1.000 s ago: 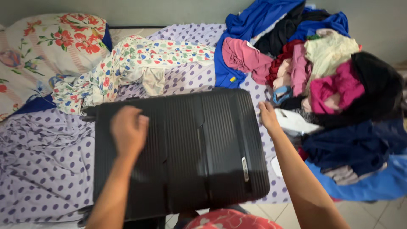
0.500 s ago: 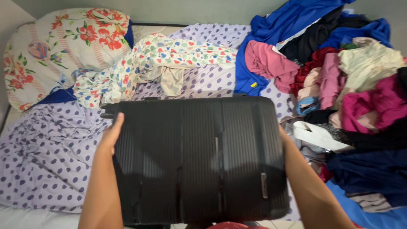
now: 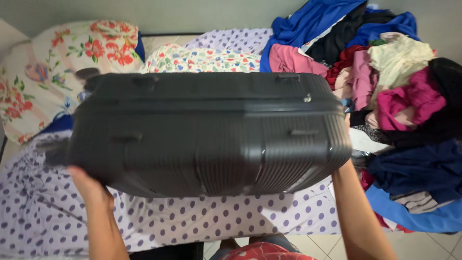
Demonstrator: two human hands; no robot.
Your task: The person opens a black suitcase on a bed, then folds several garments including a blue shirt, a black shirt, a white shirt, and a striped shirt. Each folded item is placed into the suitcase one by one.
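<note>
my hands, left (image 3: pixel 89 185) and right (image 3: pixel 345 161), hold the black suitcase (image 3: pixel 207 132) tilted above the bed (image 3: pixel 192 219); next it likely needs steady lowering flat.

Dark ribbed hard-shell suitcase (image 3: pixel 207 132), closed (zipped), tilted above the bed

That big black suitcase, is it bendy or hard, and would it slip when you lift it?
The suitcase probably stays stiff: its ribbed shell keeps its boxy shape while raised off the spotted bedsheet. It seems bulky, since the left hand and the right hand each support an end. The ridges likely help against slipping.
</note>
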